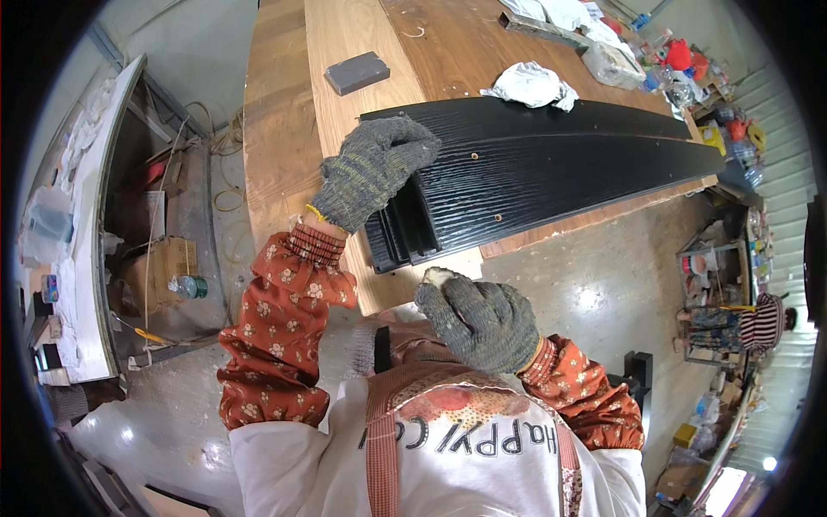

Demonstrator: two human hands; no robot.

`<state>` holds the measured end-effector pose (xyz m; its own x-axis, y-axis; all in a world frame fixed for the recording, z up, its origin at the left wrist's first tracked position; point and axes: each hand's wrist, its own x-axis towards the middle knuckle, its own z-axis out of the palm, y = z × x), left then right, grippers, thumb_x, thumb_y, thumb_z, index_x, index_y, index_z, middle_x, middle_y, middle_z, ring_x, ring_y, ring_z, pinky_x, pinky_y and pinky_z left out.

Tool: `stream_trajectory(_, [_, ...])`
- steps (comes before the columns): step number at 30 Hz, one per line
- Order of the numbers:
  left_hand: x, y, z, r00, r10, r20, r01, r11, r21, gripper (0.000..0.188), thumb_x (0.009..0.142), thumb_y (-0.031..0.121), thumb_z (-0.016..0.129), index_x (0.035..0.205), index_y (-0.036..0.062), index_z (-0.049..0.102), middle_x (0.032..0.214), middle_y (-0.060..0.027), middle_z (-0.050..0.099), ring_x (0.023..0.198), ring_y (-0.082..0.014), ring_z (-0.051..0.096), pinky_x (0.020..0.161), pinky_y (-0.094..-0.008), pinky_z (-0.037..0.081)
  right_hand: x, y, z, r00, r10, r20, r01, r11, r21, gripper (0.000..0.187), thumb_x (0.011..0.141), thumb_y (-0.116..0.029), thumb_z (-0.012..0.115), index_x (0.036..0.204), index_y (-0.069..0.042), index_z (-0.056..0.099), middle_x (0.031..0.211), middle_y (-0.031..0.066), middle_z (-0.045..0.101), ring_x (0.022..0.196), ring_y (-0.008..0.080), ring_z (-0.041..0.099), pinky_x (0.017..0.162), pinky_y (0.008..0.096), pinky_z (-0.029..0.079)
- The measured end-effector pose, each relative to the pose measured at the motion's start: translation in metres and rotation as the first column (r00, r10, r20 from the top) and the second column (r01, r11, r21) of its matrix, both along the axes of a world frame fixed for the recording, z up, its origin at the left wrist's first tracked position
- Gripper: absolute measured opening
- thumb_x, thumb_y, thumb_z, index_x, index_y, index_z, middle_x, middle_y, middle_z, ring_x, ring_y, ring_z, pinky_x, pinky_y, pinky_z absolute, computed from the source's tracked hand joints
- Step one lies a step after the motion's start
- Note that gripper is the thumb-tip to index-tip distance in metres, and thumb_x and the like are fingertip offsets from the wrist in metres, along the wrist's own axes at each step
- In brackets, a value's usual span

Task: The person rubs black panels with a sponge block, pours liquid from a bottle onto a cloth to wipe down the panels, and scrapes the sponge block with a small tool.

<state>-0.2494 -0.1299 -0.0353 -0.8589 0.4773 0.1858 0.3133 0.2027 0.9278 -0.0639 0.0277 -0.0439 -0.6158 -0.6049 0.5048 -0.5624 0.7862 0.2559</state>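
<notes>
- The long black panel point(560, 164) lies on the bench point(349, 30), its profiled end toward the left hand point(379, 168) – probably so the boards support its length while that end stays reachable.
- The left hand's grip is bent over the end's upper corner, perhaps to steady it; whether it pinches anything is hidden.
- The right hand point(484, 320) hangs beside the near corner, fingers curled; a pale patch shows at one tip – cloth or worn glove, I cannot tell, nor whether the grip holds anything.
- A grey block point(357, 73) sits beyond the left hand, within easy reach.
</notes>
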Motion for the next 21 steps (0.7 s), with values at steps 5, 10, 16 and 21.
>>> stream_trajectory(5, [-0.003, -0.001, -0.008, 1.000, 0.007, 0.018, -0.007, 1.000, -0.017, 0.022, 0.086, 0.021, 0.068, 0.101, 0.0053, 0.071, 0.092, -0.0030, 0.067, 0.083, -0.0101, 0.061, 0.073, -0.0237, 0.050, -0.007, -0.002, 0.018, 1.000, -0.013, 0.019, 0.015, 0.997, -0.077, 0.050, 0.079, -0.020, 0.060, 0.128, -0.009, 0.056, 0.102, 0.0086, 0.059, 0.069, 0.0165, 0.055, 0.052, 0.0286, 0.044])
stream_trajectory(10, [-0.015, -0.002, -0.023, 1.000, -0.018, 0.006, 0.018, 1.000, 0.010, 0.025, 0.085, 0.022, 0.069, 0.104, 0.0059, 0.069, 0.097, -0.0047, 0.066, 0.090, -0.0149, 0.062, 0.080, -0.0261, 0.050, -0.003, 0.003, 0.014, 0.999, 0.007, 0.042, -0.005, 0.999, -0.040, 0.054, 0.077, -0.025, 0.061, 0.129, -0.009, 0.055, 0.101, 0.0096, 0.058, 0.068, 0.0170, 0.055, 0.052, 0.0293, 0.044])
stream_trajectory(16, [-0.025, -0.020, -0.051, 0.609, 0.021, -0.793, -0.257, 0.951, -0.172, 0.033, 0.081, 0.011, 0.063, 0.114, 0.0053, 0.063, 0.107, -0.0084, 0.065, 0.103, -0.0255, 0.061, 0.092, -0.0338, 0.048, -0.001, 0.010, 0.026, 0.985, 0.024, 0.168, -0.013, 0.998, -0.067, 0.057, 0.072, -0.024, 0.070, 0.126, -0.007, 0.057, 0.098, 0.0105, 0.060, 0.071, 0.0186, 0.057, 0.054, 0.0308, 0.047])
stream_trajectory(21, [-0.007, -0.044, -0.065, 0.789, 0.185, -0.586, -0.308, 0.944, -0.117, 0.028, 0.086, 0.002, 0.049, 0.111, 0.0048, 0.061, 0.109, -0.0087, 0.064, 0.104, -0.0251, 0.060, 0.096, -0.0351, 0.045, -0.034, 0.018, 0.098, 0.968, -0.010, 0.252, 0.075, 0.965, -0.251, 0.066, 0.064, -0.012, 0.079, 0.125, -0.004, 0.057, 0.098, 0.0132, 0.060, 0.079, 0.0262, 0.062, 0.062, 0.0351, 0.052])
